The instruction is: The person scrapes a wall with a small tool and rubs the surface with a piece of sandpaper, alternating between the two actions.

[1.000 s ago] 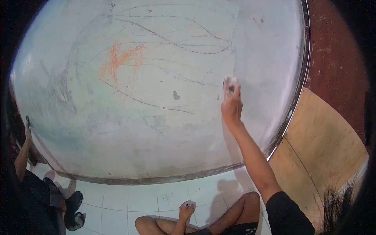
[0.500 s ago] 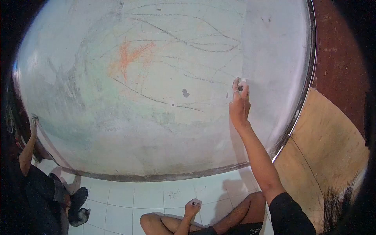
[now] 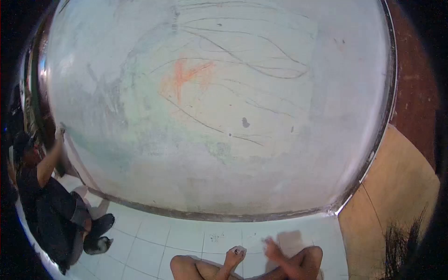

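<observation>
Low over the tiled floor (image 3: 182,242), my left hand (image 3: 232,259) is closed on a small whitish lump (image 3: 239,250), with a dark patch showing on it; its kind I cannot tell. Close by on the right, above my crossed legs (image 3: 305,261), is my right hand (image 3: 274,252), smeared by motion so that its fingers blur. A pale wall (image 3: 261,186) rises in front of both hands. Dark curved lines and an orange scribble (image 3: 181,77) mark its greenish part.
At the left a person in dark clothes (image 3: 49,210) sits by the wall, one hand (image 3: 59,132) against its left edge. A tan board (image 3: 396,168) stands on the right, beside a reddish-brown surface (image 3: 416,84). Dark specks (image 3: 217,238) lie on the tiles.
My right hand has left the right part of the wall and come down near my left hand. The view has shifted left, showing more of the other person.
</observation>
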`<action>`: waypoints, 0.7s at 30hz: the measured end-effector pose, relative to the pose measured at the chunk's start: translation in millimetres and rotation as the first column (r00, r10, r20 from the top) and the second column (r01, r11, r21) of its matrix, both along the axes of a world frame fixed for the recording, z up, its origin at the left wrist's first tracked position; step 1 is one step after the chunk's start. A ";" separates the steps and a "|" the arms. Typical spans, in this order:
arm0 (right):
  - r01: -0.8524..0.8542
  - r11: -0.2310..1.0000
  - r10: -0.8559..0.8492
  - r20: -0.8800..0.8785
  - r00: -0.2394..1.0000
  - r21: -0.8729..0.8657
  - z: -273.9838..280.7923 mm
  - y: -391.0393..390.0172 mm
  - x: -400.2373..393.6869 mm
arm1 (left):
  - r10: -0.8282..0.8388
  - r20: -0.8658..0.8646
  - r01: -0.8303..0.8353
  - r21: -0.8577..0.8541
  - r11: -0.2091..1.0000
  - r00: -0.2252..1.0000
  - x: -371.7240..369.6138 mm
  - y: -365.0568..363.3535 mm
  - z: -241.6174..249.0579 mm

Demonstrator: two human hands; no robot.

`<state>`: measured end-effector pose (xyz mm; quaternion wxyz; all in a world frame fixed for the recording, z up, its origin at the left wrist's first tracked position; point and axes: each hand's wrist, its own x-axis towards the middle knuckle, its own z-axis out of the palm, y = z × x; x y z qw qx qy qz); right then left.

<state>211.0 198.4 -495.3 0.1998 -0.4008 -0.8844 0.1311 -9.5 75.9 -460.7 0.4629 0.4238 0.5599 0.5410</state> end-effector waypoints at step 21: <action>-0.302 0.769 0.126 -0.330 0.936 -0.563 46.5 -36.8 -18.1 | -0.114 0.407 0.236 -0.265 0.935 0.906 26.5 -6.0 52.5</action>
